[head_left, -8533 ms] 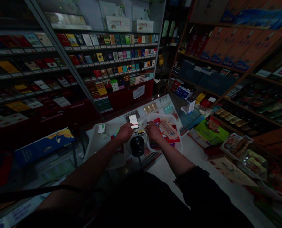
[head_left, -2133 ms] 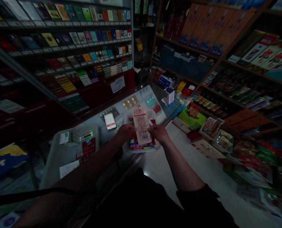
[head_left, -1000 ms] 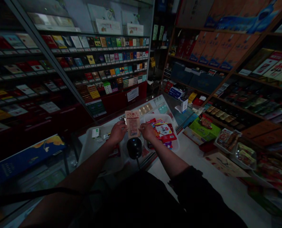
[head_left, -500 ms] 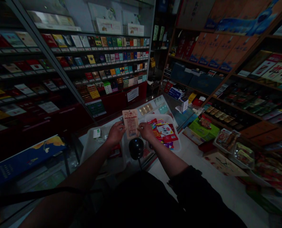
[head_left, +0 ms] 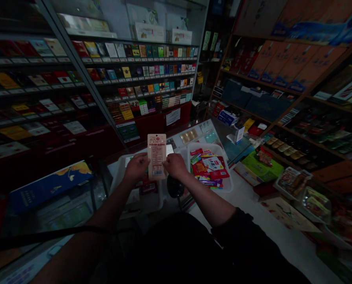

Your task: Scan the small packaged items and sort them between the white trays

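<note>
A flat pinkish snack packet [head_left: 157, 154], printed with small text and a barcode, is held upright between both hands. My left hand [head_left: 137, 169] pinches its left edge, and my right hand [head_left: 175, 166] grips its right edge. Below my right hand is a black rounded device [head_left: 175, 188] with a cable. To the left, partly under my left hand and the packet, stands a white plastic bin [head_left: 117, 185] with a few packets inside. On the right, another white bin [head_left: 229, 182] holds colourful snack packets [head_left: 209, 165].
Shelves of cigarette packs [head_left: 152, 71] fill the wall ahead. A blue box [head_left: 51, 185] lies on the glass counter at left. Boxes and bottles [head_left: 288, 148] line the right shelves, with snack trays [head_left: 316, 203] below.
My hands have carried the packet a little to the left, over the left bin and off the black device. The camera view has also turned slightly left.
</note>
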A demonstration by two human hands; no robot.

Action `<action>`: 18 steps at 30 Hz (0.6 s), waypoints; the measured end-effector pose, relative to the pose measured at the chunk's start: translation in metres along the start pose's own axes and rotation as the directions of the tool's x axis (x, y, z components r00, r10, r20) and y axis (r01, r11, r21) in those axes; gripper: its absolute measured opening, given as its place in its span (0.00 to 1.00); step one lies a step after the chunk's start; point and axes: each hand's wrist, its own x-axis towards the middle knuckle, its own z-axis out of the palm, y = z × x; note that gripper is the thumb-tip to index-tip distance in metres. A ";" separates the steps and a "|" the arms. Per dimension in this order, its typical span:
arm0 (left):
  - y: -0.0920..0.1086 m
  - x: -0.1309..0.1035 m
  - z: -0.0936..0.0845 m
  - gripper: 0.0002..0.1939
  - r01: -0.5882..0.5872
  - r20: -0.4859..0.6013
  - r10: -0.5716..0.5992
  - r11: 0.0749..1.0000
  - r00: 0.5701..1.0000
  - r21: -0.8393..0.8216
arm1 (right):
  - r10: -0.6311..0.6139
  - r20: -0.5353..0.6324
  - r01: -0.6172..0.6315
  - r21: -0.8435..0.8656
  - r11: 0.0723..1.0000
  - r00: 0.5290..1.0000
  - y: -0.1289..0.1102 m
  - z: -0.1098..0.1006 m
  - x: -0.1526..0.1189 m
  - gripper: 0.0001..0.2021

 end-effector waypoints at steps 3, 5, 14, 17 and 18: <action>-0.012 -0.015 -0.005 0.17 0.076 -0.018 -0.076 0.997 0.997 0.007 | -0.027 0.020 0.028 -0.072 0.997 0.999 -0.016 0.005 -0.008 0.14; -0.020 -0.026 -0.007 0.17 0.119 -0.027 -0.119 0.993 0.993 0.010 | -0.062 0.048 0.066 -0.097 0.993 0.997 -0.025 0.008 -0.015 0.15; -0.045 -0.060 -0.007 0.18 0.215 0.081 -0.224 0.971 0.971 0.107 | -0.146 0.154 0.167 -0.131 0.977 0.977 -0.041 0.008 -0.044 0.16; -0.045 -0.063 -0.004 0.17 0.155 -0.013 -0.155 0.979 0.988 0.132 | -0.168 0.109 0.182 -0.139 0.973 0.980 -0.036 0.004 -0.052 0.15; -0.042 -0.064 -0.003 0.18 0.143 -0.038 -0.139 0.980 0.990 0.137 | -0.167 0.085 0.177 -0.135 0.975 0.982 -0.034 0.002 -0.054 0.15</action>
